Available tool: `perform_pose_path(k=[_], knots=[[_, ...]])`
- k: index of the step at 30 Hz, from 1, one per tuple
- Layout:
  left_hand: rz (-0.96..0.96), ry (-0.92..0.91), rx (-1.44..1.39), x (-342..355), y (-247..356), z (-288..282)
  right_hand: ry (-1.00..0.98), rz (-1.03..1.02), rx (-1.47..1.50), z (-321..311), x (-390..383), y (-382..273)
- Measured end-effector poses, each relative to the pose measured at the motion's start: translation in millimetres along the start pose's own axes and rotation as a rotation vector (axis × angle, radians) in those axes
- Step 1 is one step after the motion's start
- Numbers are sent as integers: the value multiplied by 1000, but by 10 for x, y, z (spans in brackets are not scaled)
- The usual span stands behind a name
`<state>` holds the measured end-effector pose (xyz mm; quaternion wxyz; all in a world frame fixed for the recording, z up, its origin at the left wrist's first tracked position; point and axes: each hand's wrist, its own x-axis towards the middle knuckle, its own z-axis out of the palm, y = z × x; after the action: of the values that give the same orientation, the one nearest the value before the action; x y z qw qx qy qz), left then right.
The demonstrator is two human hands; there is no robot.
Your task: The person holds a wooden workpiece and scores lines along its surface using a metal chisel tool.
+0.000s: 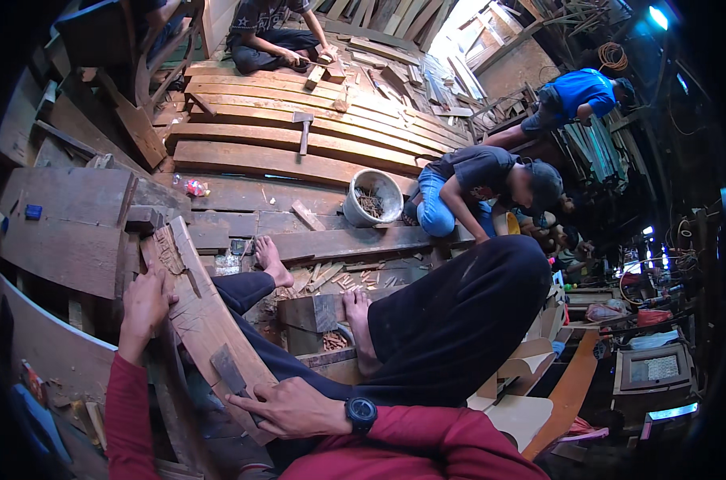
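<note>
A long light-brown wooden board [211, 332] lies slanting beside my legs, with a carved or rough patch [168, 250] at its far end. My left hand [145, 308] holds the board's left edge just below that patch, its thumb over the top face. Pencil-like lines and dark marks show on the wood. My right hand [287, 406] is closed around a chisel [228, 368]; its wide flat metal blade lies low along the board's near part and points toward the far end. Most of the chisel's handle is hidden under my fingers.
Thick planks [283, 136] lie side by side ahead, a hammer-like tool [303, 132] on them. A bucket [372, 198] of scraps stands near a crouching person [491, 184]. Others work farther back. Wood chips [355, 280] litter the floor by my bare feet. A block [308, 314] sits between my feet.
</note>
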<state>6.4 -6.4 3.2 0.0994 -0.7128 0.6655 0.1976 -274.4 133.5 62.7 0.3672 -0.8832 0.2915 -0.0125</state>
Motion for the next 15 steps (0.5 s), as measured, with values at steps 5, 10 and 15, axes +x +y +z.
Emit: perform_pose_path(k=[5, 10, 15], knots=[[47, 8, 0, 58, -16, 101, 41, -6, 46, 90, 106, 188], [43, 3, 6, 36, -12, 71, 54, -99, 17, 257, 118, 294], [71, 5, 14, 56, -19, 66, 102, -188, 1, 358, 158, 416]])
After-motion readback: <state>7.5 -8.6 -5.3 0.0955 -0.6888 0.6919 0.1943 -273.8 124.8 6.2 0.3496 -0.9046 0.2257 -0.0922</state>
